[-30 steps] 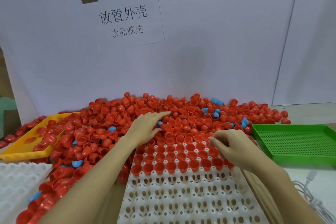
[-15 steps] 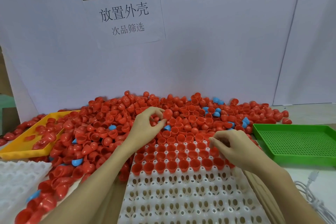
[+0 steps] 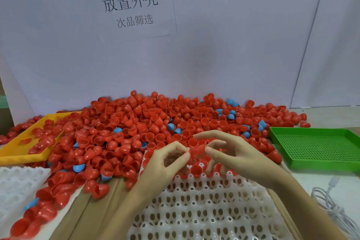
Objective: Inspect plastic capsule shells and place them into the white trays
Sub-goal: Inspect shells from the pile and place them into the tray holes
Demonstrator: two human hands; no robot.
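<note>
A big pile of red capsule shells (image 3: 136, 122), with a few blue shells (image 3: 78, 167) mixed in, covers the table's far half. In front of me lies a white tray (image 3: 204, 210); red shells fill its far rows and its near pockets are empty. Over the filled rows my left hand (image 3: 165, 163) and my right hand (image 3: 235, 154) meet. Both pinch one red shell (image 3: 196, 152) between their fingertips, and my right index finger stretches out above it.
A second white tray (image 3: 17, 183) sits at the left edge. Behind it a yellow tray (image 3: 23, 158) holds some red shells. An empty green perforated tray (image 3: 315, 148) stands at the right, a white cable (image 3: 331, 200) lies near it, and a white board with a sign closes the back.
My left hand lifted a red shell out of the pile and carried it back over the tray. My right hand rose from the tray's filled rows and took hold of the same shell.
</note>
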